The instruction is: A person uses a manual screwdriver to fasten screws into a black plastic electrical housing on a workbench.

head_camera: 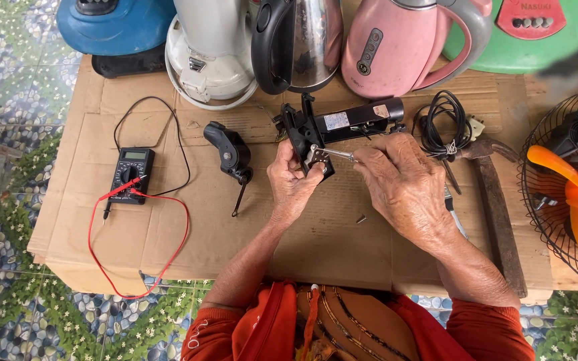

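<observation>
My left hand (292, 184) grips the lower end of a black appliance part (332, 126), a long housing with a white label, and steadies a small switch block at its tip. My right hand (403, 184) holds a thin metal tool (334, 154), probably a screwdriver, with its tip on that block. Both hands are above the brown cardboard sheet (188, 227). A separate black plastic handle piece (230, 152) lies just left of my left hand.
A black multimeter (130, 175) with red and black leads lies at the left. Blender bases, a steel kettle (296, 43) and a pink kettle (403, 43) line the far edge. A coiled black cord (444, 124), a hammer (496, 200) and an orange-bladed fan in a wire cage (570, 194) are at the right.
</observation>
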